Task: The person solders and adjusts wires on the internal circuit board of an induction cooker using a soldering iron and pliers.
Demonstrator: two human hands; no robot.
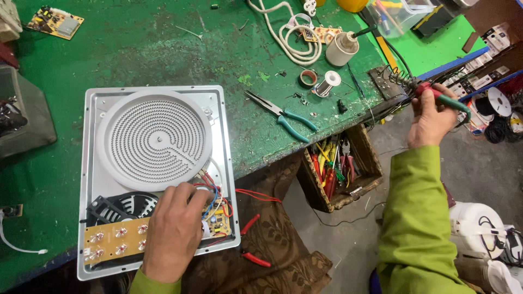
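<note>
The person is sitting at a green surface (163, 49) with an open cooker (158, 174) lying flat on it. The left hand (173, 231) is resting on the near end of the cooker, over the bundle of coloured wires (215, 198) and the small circuit board (111, 239). Its fingers are lying close together and pressing down, not pinching anything. The right hand (430, 120) is reaching far out to the right, off past the edge of the surface. Its fingers are wrapping tight around a soldering iron (444, 99), whose long body is pointing up and to the left. The wires are lying well apart from the iron, down and to the left of it. The left hand is much nearer to them. Green-handled pliers (283, 115) are lying on the surface between the two hands
</note>
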